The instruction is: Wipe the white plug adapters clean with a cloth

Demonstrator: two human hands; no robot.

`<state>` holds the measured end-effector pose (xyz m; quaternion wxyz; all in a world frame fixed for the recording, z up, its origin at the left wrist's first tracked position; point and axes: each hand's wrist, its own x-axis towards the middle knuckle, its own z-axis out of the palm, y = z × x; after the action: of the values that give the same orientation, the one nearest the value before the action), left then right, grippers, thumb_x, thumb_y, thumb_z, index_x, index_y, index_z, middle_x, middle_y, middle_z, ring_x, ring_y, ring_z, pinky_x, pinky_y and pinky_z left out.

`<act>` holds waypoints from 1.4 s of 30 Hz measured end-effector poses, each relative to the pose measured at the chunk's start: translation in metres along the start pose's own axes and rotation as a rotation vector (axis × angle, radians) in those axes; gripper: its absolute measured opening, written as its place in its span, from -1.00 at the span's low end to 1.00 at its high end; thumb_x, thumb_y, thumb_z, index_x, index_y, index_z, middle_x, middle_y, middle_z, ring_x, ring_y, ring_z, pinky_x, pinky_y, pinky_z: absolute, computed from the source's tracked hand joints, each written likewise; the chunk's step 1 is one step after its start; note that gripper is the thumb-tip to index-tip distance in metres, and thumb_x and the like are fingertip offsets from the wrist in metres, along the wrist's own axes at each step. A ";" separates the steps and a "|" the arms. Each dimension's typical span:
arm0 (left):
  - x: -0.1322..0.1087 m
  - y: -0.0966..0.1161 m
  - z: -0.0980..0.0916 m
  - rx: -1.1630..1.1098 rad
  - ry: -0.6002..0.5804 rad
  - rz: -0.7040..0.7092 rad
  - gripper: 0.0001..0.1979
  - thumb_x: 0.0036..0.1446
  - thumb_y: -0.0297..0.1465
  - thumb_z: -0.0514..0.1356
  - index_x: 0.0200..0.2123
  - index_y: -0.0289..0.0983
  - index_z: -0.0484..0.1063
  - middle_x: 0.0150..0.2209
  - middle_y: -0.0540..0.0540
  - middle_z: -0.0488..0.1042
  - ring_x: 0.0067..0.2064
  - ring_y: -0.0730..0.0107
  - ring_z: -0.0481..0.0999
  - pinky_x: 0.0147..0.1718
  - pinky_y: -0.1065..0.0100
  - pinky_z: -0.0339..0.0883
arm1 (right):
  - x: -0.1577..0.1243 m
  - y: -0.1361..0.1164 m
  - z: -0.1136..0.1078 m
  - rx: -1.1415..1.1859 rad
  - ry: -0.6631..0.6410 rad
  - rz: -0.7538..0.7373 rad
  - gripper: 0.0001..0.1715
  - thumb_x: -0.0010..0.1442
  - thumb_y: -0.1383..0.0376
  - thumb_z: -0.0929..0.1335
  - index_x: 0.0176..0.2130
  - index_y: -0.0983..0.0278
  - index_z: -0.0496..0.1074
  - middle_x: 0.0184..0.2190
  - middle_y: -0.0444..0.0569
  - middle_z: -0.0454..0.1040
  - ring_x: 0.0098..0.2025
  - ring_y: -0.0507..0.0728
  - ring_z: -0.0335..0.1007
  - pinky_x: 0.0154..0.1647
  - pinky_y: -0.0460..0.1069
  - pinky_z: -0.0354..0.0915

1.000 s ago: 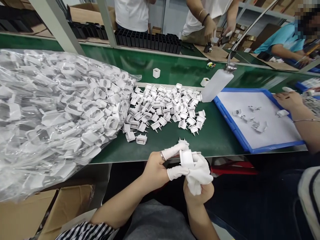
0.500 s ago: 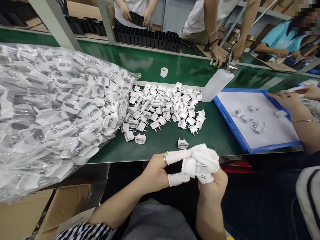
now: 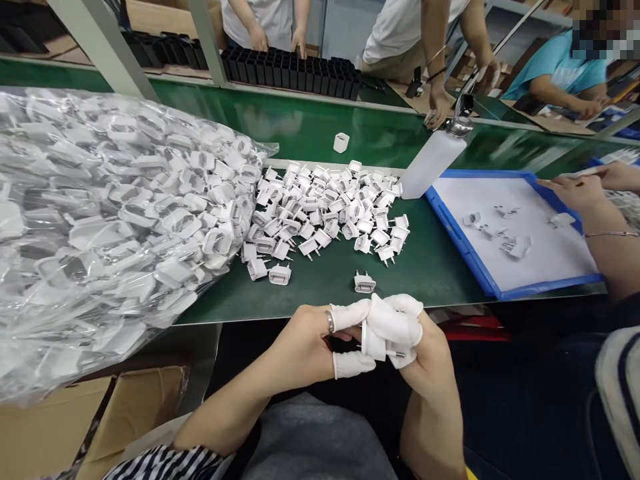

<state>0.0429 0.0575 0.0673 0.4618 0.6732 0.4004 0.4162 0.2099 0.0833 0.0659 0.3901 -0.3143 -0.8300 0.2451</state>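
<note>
Head view: left hand [image 3: 313,340] pinches a plug [image 3: 374,341] between capped fingers, right hand [image 3: 425,350] presses a cloth [image 3: 395,319] onto it, both held below the table [image 3: 430,267] edge over the lap. Plug is small, white, two metal pins pointing right. Pile [image 3: 325,210] lies well apart.

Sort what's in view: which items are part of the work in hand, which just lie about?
In hand: left hand and right hand grip a white two-pin plastic plug in a white cloth.

Lying about: white squeeze bottle, blue tray, black holder row.
</note>
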 end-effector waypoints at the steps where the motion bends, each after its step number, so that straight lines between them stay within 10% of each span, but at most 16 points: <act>1: -0.001 0.001 0.000 0.006 -0.004 -0.011 -0.61 -0.12 -0.43 0.22 -0.13 -0.29 0.37 -0.55 0.03 0.40 -0.53 0.52 0.33 -0.49 0.53 0.28 | 0.001 -0.003 -0.003 -0.096 -0.029 -0.036 -0.46 -0.09 0.62 0.15 -0.20 0.16 0.32 -0.35 -0.06 0.28 -0.36 0.06 0.24 -0.42 -0.09 0.22; 16: -0.002 0.010 0.005 0.001 -0.078 -0.025 -0.86 -0.11 -0.48 0.19 -0.38 -0.31 0.44 -0.51 0.04 0.37 -0.46 0.51 0.33 -0.45 0.54 0.22 | 0.001 -0.002 -0.020 0.069 -0.360 -0.053 -0.59 -0.20 0.64 0.11 -0.40 0.25 0.24 -0.32 -0.06 0.16 -0.29 0.02 0.19 -0.34 -0.12 0.24; 23: 0.000 0.003 0.007 -0.001 -0.019 -0.042 -0.78 -0.12 -0.52 0.20 -0.30 -0.32 0.44 -0.53 0.05 0.38 -0.49 0.54 0.35 -0.51 0.58 0.23 | -0.003 -0.007 -0.007 -0.145 -0.153 0.006 -0.36 -0.16 0.66 0.09 -0.13 0.21 0.25 -0.26 -0.03 0.30 -0.19 0.06 0.24 -0.22 -0.08 0.24; 34: -0.003 -0.001 0.013 -0.233 0.060 0.026 -0.51 -0.16 -0.56 0.24 -0.10 -0.12 0.35 -0.33 0.06 0.50 -0.36 0.51 0.47 -0.36 0.59 0.33 | -0.026 0.008 0.011 0.300 0.306 0.232 -0.66 0.13 0.33 0.23 -0.07 0.08 0.29 -0.16 -0.13 0.40 -0.13 0.06 0.33 -0.12 -0.07 0.27; 42: -0.004 -0.002 0.010 -0.431 0.017 -0.174 -0.49 -0.21 -0.60 0.26 -0.13 -0.11 0.38 -0.35 0.04 0.51 -0.35 0.44 0.47 -0.34 0.48 0.34 | -0.027 0.006 0.003 0.343 0.175 0.169 -0.76 0.06 0.21 0.30 -0.20 0.09 0.40 -0.32 -0.09 0.45 -0.31 0.09 0.39 -0.30 -0.04 0.34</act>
<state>0.0509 0.0517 0.0624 0.6257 0.5185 0.3628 0.4561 0.2229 0.0679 0.0465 0.4863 -0.3319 -0.7100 0.3863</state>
